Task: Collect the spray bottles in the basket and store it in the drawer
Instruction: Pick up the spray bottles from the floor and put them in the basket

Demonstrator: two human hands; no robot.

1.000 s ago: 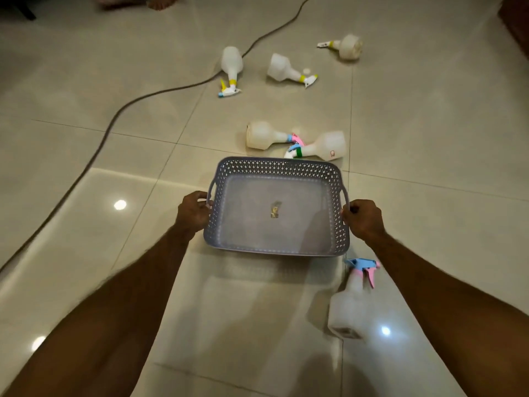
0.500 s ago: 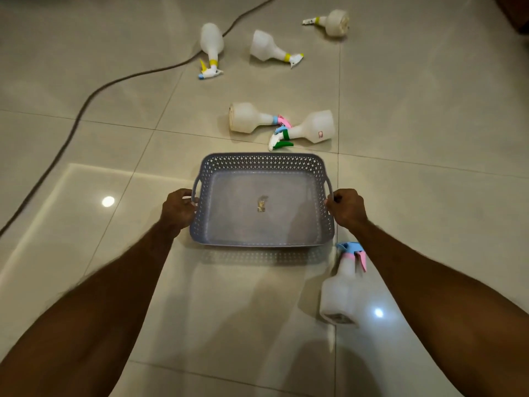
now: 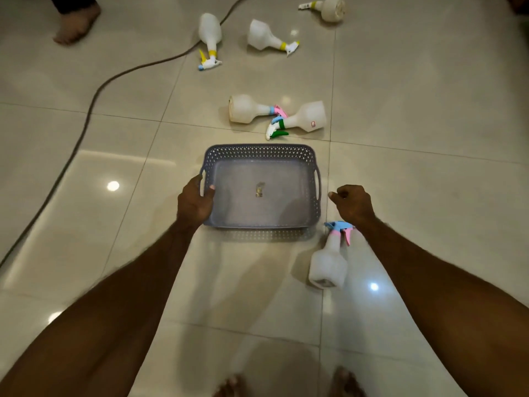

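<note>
Six spray bottles (image 3: 327,264) on floor | one basket (image 3: 259,151) | two hands

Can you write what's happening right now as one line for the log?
basket: on floor, no bottles inside | left hand: grips basket's side | right hand: off basket, holds nothing | spray bottles: six on floor

The right wrist is covering part of the near bottle's (image 3: 329,262) trigger. At 11 o'clock, the top edge is cutting off a foot (image 3: 75,24).
</note>
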